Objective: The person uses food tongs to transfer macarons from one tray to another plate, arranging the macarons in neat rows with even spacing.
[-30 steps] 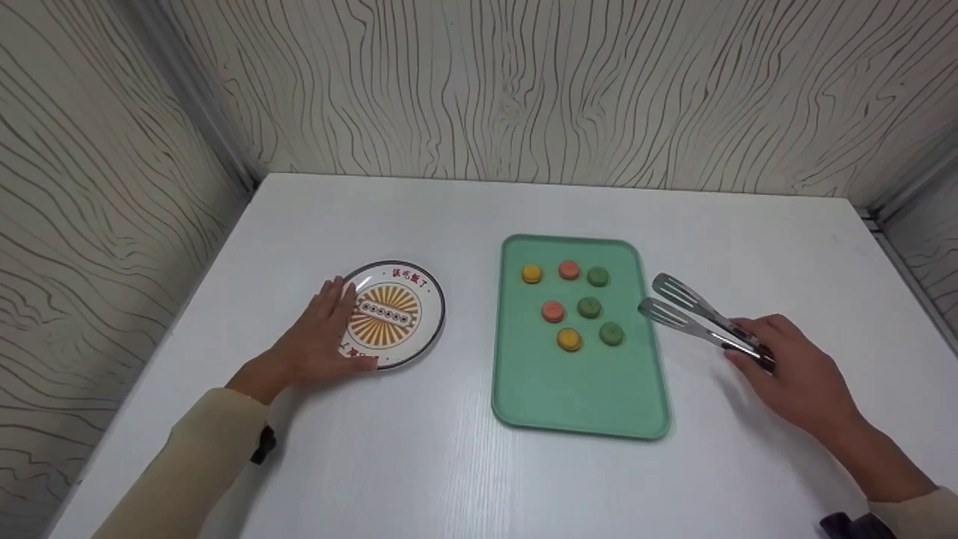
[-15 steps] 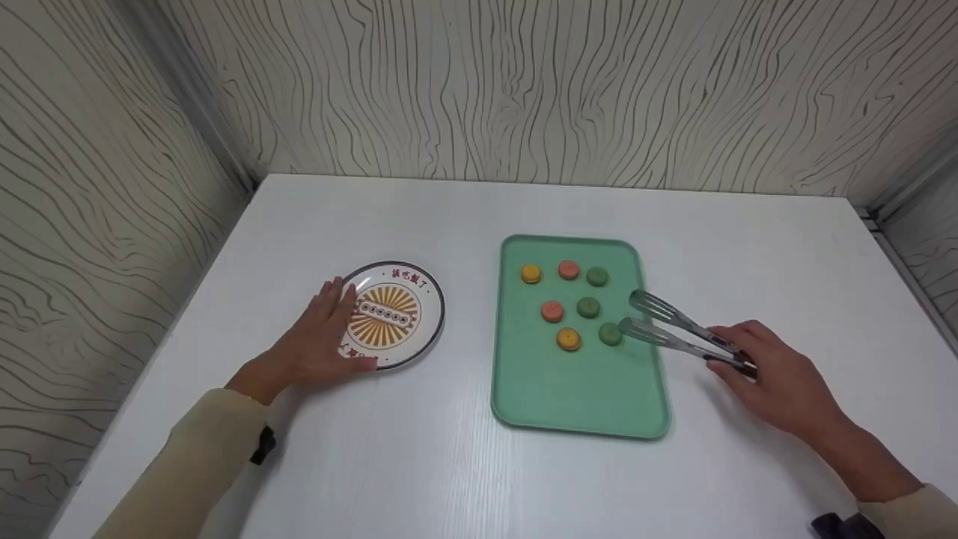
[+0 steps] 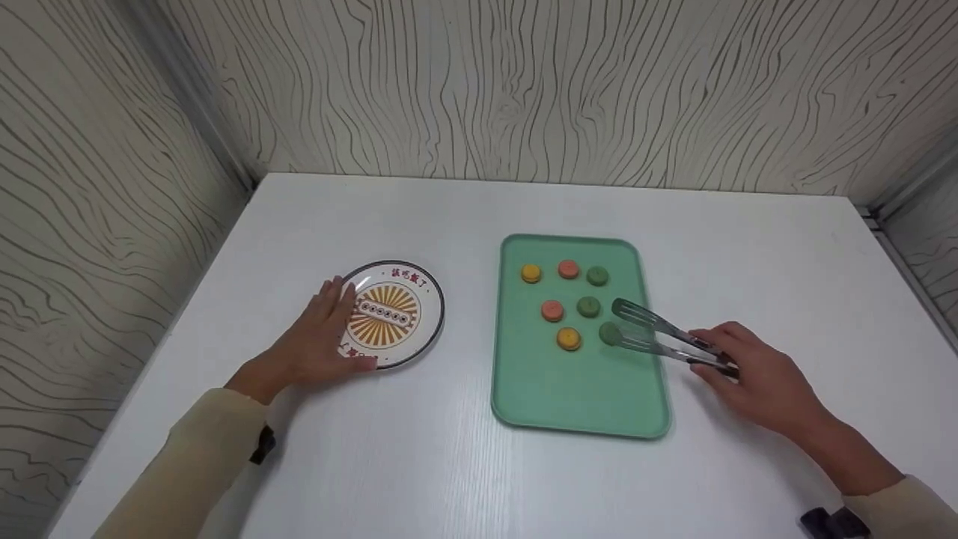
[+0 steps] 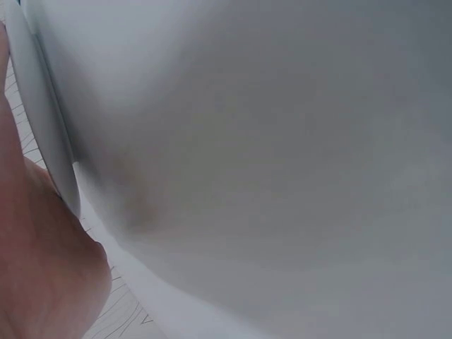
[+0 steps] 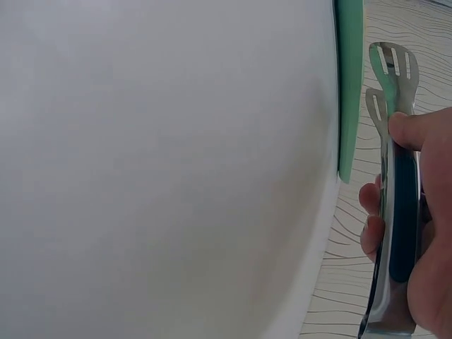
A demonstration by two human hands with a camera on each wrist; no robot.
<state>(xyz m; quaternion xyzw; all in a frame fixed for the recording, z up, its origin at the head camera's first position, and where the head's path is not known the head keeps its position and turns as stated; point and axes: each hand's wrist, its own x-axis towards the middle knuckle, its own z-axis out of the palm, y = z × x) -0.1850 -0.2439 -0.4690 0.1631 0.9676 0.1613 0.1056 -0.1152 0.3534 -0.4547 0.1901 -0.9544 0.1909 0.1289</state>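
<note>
My right hand [image 3: 752, 374] grips metal tongs [image 3: 658, 335] by their handle; the tong tips reach over the right side of a green tray [image 3: 576, 389] and sit around or beside a green macaron [image 3: 609, 333]. Several small macarons lie on the tray: yellow [image 3: 531, 273], pink [image 3: 569, 269], green [image 3: 596, 276], pink [image 3: 552, 310], green [image 3: 588, 306], yellow [image 3: 568, 338]. My left hand [image 3: 318, 337] rests flat on the left rim of a round patterned plate [image 3: 397, 307]. In the right wrist view the tongs [image 5: 392, 212] show beside the tray's edge [image 5: 349, 85].
A white table [image 3: 419, 464] carries everything. Wood-grain panels [image 3: 524, 82] wall it in at the back and both sides. The left wrist view shows only the plate's rim [image 4: 42, 120] and the table surface.
My right hand has moved left with the tongs, from outside the tray's right edge to over the tray at the lower green macaron. The left hand has stayed on the plate.
</note>
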